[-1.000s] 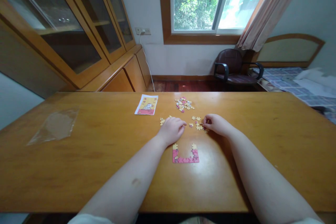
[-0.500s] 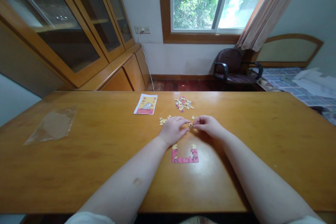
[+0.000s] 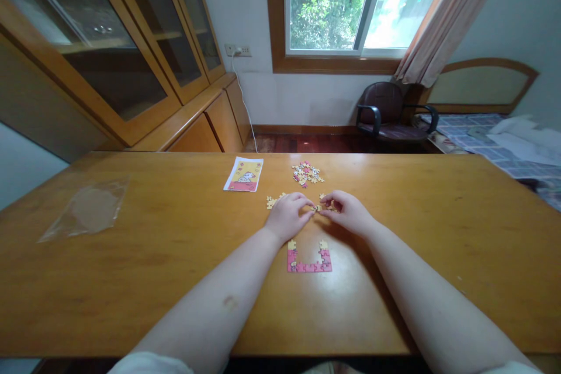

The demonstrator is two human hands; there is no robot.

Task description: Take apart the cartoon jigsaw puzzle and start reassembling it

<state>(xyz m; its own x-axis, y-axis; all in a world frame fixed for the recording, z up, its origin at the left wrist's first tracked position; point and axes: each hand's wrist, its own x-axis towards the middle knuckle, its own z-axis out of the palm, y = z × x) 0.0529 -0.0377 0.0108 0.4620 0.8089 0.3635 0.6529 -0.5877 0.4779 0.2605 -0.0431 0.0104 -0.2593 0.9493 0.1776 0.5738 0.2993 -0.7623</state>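
Observation:
A small puzzle piece (image 3: 317,208) is pinched between the thumb and fingers of my left hand (image 3: 287,217). Just to its right, my right hand (image 3: 348,210) has its thumb and forefinger apart, close to that piece, with nothing visible between them. Below both hands lies a joined U-shaped strip of puzzle pieces (image 3: 309,267), pink along the bottom with yellow tips. Loose yellow pieces (image 3: 272,203) lie partly hidden behind my left hand. A few more yellow pieces by my right fingers are mostly covered.
A pile of mixed puzzle pieces (image 3: 307,173) sits toward the far edge of the wooden table (image 3: 175,257). Left of it lies a picture card (image 3: 243,175) with a white animal on yellow and pink. A clear plastic bag (image 3: 87,210) rests at the far left.
My right thumb and forefinger have parted from the puzzle piece. The piece has shifted slightly left into my left fingertips, which have closed on it.

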